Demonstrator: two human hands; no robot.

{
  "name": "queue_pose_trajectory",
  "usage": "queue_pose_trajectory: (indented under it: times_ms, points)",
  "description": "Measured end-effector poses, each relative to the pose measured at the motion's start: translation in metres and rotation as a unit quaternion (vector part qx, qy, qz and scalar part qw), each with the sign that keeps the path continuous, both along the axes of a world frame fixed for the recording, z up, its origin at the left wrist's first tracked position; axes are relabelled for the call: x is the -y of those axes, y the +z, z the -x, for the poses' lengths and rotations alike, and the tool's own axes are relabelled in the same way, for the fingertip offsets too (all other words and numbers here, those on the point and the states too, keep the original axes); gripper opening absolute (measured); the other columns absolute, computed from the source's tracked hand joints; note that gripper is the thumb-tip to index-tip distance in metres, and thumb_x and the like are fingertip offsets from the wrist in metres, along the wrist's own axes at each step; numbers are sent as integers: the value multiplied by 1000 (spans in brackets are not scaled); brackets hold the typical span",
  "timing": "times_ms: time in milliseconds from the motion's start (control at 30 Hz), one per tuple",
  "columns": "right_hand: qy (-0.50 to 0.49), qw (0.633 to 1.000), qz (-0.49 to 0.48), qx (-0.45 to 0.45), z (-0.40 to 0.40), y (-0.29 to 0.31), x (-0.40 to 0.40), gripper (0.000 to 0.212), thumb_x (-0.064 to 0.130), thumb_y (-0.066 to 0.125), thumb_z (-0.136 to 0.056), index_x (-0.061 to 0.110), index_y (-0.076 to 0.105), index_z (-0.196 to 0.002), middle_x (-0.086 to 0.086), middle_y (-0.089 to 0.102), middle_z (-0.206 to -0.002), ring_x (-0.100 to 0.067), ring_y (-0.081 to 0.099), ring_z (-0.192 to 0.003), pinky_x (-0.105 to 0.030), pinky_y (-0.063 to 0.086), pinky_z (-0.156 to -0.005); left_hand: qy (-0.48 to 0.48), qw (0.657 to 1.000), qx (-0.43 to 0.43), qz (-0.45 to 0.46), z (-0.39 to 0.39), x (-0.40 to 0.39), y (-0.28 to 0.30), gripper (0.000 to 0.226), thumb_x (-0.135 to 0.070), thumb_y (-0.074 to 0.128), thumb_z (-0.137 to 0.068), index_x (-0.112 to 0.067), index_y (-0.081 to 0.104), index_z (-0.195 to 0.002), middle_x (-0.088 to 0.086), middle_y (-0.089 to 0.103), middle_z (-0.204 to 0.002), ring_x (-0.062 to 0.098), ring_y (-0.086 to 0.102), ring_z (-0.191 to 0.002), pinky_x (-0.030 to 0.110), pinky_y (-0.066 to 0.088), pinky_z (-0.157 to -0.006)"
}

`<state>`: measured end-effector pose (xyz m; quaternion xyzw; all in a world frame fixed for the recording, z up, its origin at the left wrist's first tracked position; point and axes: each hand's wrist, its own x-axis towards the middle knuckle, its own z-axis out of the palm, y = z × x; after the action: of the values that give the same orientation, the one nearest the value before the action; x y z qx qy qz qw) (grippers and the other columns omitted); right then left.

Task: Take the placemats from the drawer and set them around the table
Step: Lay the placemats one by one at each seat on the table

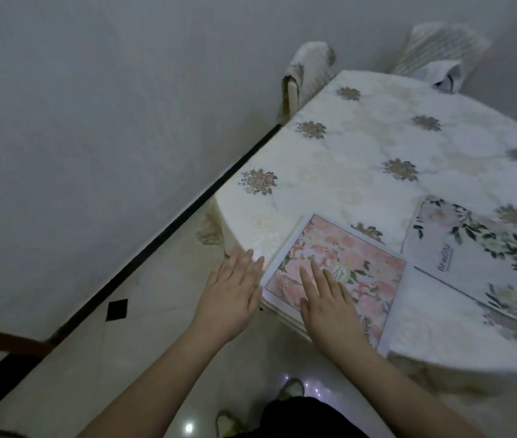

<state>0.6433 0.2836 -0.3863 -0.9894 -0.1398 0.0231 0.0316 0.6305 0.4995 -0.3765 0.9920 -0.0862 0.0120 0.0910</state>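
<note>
Pressing flat on the pink flower placemat [336,273], the right hand [329,305] lay open; the left hand [231,295] hovered open beside it. A white leafy placemat [472,254] sat lower right on the counter [361,153]. More places looked left to set.

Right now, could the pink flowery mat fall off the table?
Maybe. The pink placemat sticks out past the table edge, so a push from the right hand lying flat on it could slide it off. It may also bump the white placemat close beside it.

Two placemats [334,273] [469,248], one table [361,159], two chairs [310,71] [437,49], two hands [230,295] [329,306]
</note>
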Motion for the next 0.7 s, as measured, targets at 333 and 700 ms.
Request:
queue_pose_trajectory:
  times_ms: [333, 700]
  points:
    - [-128, 990, -34, -57, -6, -33, 79, 63, 43, 38, -93, 16, 35, -150, -8, 29, -158, -31, 36, -142, -48, 33, -111, -129, 987, -92, -8, -81, 60, -33, 70, -51, 6, -92, -26, 21, -156, -2, 19, -163, 20, 14, -151, 37, 5, -121]
    - [-154, 979, -52, -121, -17, -69, 108, 67, 52, 29, -97, 22, 19, -155, -5, 16, -163, -25, 15, -150, -39, 0, -118, -186, 977, -98, -44, -112, 84, -79, 62, -44, 32, -97, -21, 26, -154, 0, 29, -160, 20, 24, -148, 39, 18, -119]
